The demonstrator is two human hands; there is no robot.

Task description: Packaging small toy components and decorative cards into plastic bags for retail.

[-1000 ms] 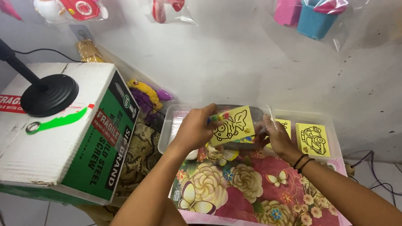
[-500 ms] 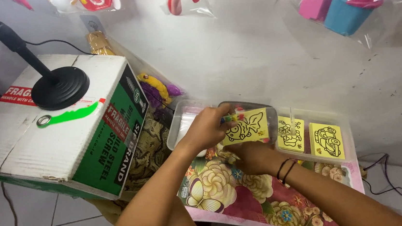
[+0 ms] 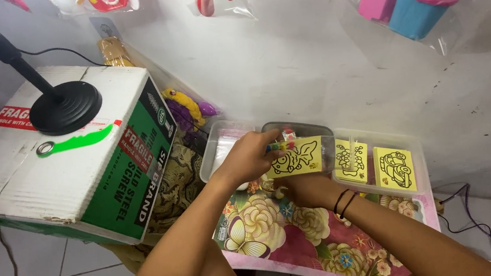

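The right hand [image 3: 300, 189] has slid beneath the yellow fish card [image 3: 297, 158] since earlier, its grip hidden. The left hand [image 3: 247, 158] pinches the card's left edge, above the flowered surface [image 3: 278, 236].

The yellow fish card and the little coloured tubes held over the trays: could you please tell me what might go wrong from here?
1. The left hand pinches several small coloured tubes together with the yellow fish card; a tube could slip out and drop into the clear trays or onto the floral cloth.
2. The right hand sits under the card, mostly hidden, so its hold looks uncertain; the card might bend or tip.
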